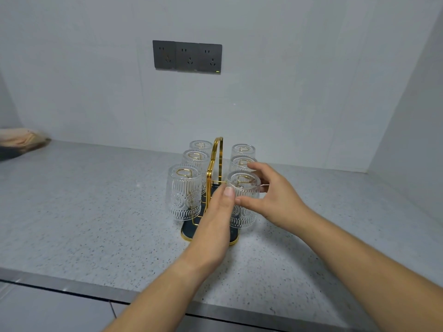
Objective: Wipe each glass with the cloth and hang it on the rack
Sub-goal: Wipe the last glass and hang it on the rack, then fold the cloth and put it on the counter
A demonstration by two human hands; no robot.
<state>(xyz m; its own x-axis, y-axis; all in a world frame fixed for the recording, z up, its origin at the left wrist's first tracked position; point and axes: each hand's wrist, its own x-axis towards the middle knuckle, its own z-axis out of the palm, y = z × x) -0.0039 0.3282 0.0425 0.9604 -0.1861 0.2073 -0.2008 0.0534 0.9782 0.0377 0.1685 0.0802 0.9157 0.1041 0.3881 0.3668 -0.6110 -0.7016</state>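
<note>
A pale wall (pixel 287 92) fills the view beyond both hands, and the speckled grey table (pixel 96 212) runs under them and out to either side. Straight ahead of the hands, on the table, stands the rack (pixel 217 149), a gold wire frame with a tall looped handle over a dark base. Six ribbed glasses hang mouth down on its pegs, three on each side of the handle. Five glasses (pixel 184 192) hang free: three to the left of the left hand, two just behind the right hand's fingers. The sixth, the glass (pixel 244 188) nearest on the right side, sits on its peg between the two hands. The right hand (pixel 280 202) grips it from the right, fingers curled round its top and back, thumb across its front. The left hand (pixel 213 224) reaches in from below with its thumb laid against the glass's left side; its fingers are hidden, so I cannot tell whether it grips. A dark triple socket (pixel 187 57) sits on the wall high above the hands. The cloth (pixel 21 141) lies blurred at the table's far left edge, well apart from the left hand.
</note>
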